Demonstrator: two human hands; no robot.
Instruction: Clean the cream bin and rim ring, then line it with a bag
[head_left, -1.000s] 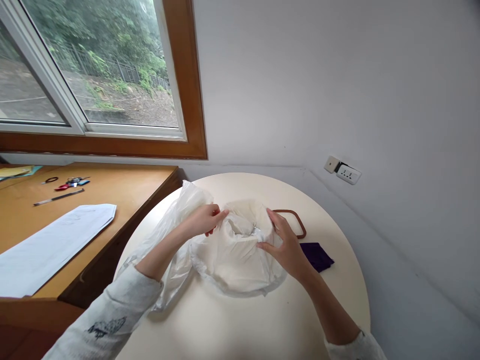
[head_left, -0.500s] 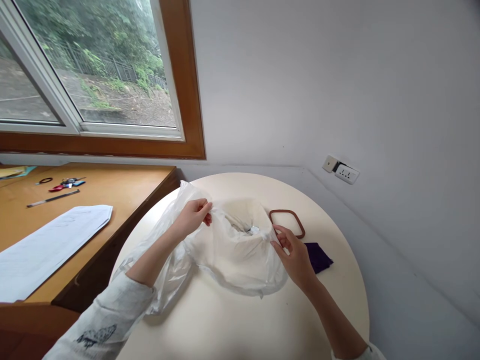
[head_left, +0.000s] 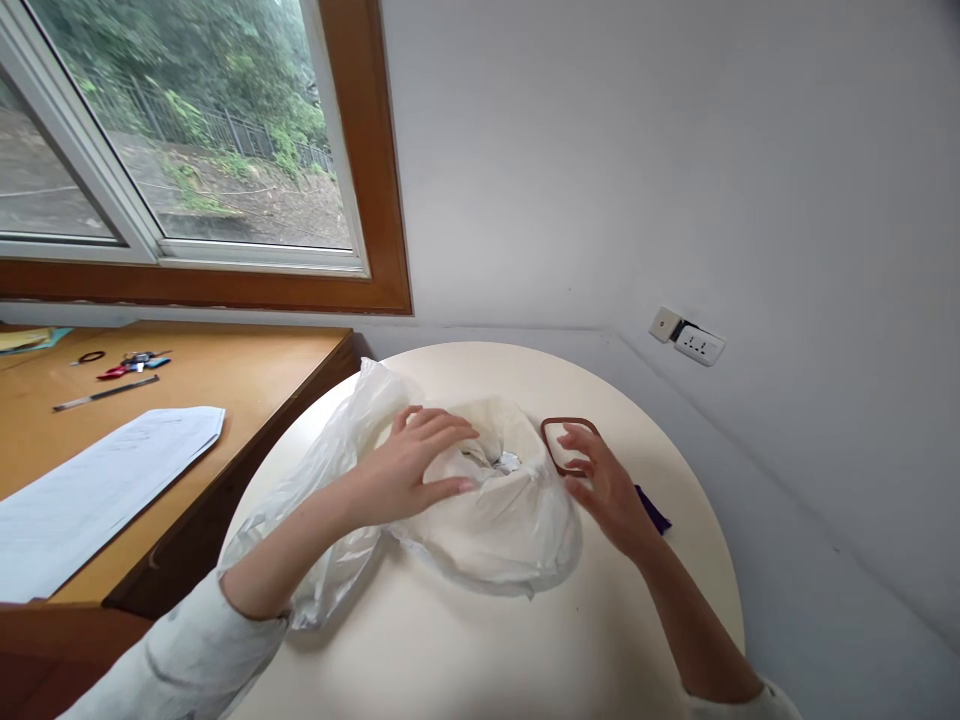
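A thin white plastic bag (head_left: pixel 491 540) is draped over what looks like a small bin, its shape mostly hidden, with the opening facing up and something shiny and crumpled inside. The bag's loose part (head_left: pixel 330 510) spreads over the table to the left. My left hand (head_left: pixel 416 465) is open, fingers apart, over the left side of the bag's opening. To the right of the bag, my right hand (head_left: pixel 607 490) is open too, holding nothing. Just behind its fingers lies a brown rounded-square ring (head_left: pixel 549 450). A dark purple cloth (head_left: pixel 654 510) is partly hidden by that hand.
Everything rests on a round cream table (head_left: pixel 450 660) against the wall. A wooden desk (head_left: pixel 262 370) stands to the left, carrying paper sheets (head_left: pixel 112 490), a pen (head_left: pixel 105 394) and keys (head_left: pixel 139 365). Wall sockets (head_left: pixel 699 344) are at the right.
Both hands have let go of the bag's edge and opened. My left hand has moved right over the opening; my right hand has drawn slightly away to the right, covering more of the cloth.
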